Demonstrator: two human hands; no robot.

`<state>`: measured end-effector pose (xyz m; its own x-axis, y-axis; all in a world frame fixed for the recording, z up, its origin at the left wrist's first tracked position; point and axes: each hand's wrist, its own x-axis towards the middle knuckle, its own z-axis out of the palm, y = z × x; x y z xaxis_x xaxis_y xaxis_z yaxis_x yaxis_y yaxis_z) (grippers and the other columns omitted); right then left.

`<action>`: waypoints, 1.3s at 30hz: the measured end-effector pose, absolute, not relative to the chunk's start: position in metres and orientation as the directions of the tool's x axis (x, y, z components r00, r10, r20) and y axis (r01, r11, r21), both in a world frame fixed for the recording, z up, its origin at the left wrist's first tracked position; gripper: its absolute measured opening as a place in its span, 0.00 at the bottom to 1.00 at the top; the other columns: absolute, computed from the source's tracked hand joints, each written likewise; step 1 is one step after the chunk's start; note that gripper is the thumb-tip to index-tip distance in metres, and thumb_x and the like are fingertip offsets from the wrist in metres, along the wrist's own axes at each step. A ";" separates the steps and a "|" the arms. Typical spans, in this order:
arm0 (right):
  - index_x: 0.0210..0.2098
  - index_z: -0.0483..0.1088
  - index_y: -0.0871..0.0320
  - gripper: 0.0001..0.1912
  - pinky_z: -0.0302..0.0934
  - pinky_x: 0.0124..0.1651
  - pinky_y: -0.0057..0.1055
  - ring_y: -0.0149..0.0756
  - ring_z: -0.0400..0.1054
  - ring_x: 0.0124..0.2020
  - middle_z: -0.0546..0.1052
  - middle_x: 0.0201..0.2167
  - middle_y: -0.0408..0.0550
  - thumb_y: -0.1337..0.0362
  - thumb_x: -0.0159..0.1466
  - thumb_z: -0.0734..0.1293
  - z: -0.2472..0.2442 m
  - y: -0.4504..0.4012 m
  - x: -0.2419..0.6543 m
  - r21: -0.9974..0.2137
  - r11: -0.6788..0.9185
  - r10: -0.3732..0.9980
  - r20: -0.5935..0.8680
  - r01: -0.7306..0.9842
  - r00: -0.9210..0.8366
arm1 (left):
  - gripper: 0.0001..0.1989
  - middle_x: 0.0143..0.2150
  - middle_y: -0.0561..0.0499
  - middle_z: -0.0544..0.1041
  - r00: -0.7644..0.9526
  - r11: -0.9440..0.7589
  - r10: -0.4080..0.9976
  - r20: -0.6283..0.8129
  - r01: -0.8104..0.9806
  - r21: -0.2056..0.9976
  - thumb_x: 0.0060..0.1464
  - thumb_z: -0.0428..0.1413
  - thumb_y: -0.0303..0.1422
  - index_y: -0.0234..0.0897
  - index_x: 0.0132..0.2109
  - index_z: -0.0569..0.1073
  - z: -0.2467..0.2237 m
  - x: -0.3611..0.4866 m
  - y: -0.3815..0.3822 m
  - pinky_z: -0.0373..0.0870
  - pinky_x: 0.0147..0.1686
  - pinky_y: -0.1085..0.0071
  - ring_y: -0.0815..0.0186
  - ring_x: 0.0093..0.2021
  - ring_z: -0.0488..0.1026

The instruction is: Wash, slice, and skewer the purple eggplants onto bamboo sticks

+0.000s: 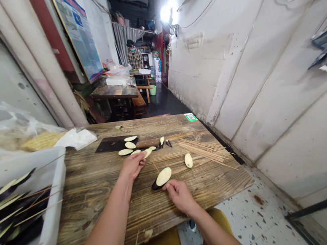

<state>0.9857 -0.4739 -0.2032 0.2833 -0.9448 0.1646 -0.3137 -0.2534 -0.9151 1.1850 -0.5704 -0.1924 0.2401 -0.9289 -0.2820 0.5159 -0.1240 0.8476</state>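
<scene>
Wooden counter (97, 195) seen from its near edge: the left hand (132, 166), fingers half curled, meets a pale eggplant slice (147, 153) beside a cleaver (115, 144) near the counter's middle, though whether it holds the slice cannot be told. The right hand (181, 195) pinches the dark-skinned eggplant piece (161, 180) near the front edge. Loose bamboo skewers (205, 151) lie toward the right edge, and a white plastic tub (58, 164) of skewered eggplant sits at the left edge.
</scene>
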 end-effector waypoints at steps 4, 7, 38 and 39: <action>0.29 0.76 0.61 0.16 0.56 0.29 0.27 0.33 0.64 0.24 0.72 0.20 0.44 0.64 0.61 0.58 -0.205 -0.475 0.985 -0.915 -0.254 -0.944 0.163 -0.315 0.287 | 0.14 0.23 0.53 0.71 0.214 -0.133 -0.937 -0.275 0.508 0.851 0.31 0.67 0.25 0.28 0.29 0.74 -0.192 1.186 -0.570 0.55 0.16 0.83 0.79 0.19 0.63; 0.29 0.76 0.62 0.16 0.55 0.28 0.26 0.32 0.62 0.23 0.70 0.19 0.43 0.63 0.61 0.57 -0.207 -0.476 0.984 -0.917 -0.251 -0.945 0.163 -0.311 0.283 | 0.14 0.23 0.52 0.72 0.193 -0.144 -0.943 -0.271 0.497 0.855 0.31 0.67 0.25 0.28 0.29 0.74 -0.192 1.186 -0.569 0.56 0.16 0.83 0.79 0.19 0.63; 0.30 0.75 0.61 0.17 0.52 0.25 0.25 0.30 0.57 0.20 0.63 0.15 0.39 0.60 0.63 0.57 -0.217 -0.481 0.990 -0.937 -0.228 -0.969 0.190 -0.266 0.161 | 0.11 0.20 0.53 0.69 -0.016 -0.269 -0.960 -0.278 0.309 0.912 0.32 0.67 0.28 0.29 0.27 0.75 -0.179 1.161 -0.552 0.50 0.16 0.81 0.79 0.17 0.59; 0.30 0.74 0.61 0.17 0.52 0.24 0.24 0.30 0.57 0.20 0.62 0.14 0.39 0.60 0.63 0.57 -0.216 -0.481 0.990 -0.938 -0.223 -0.971 0.189 -0.265 0.149 | 0.11 0.19 0.54 0.68 -0.030 -0.277 -0.959 -0.280 0.289 0.916 0.32 0.67 0.28 0.29 0.26 0.75 -0.179 1.159 -0.551 0.50 0.16 0.80 0.78 0.17 0.59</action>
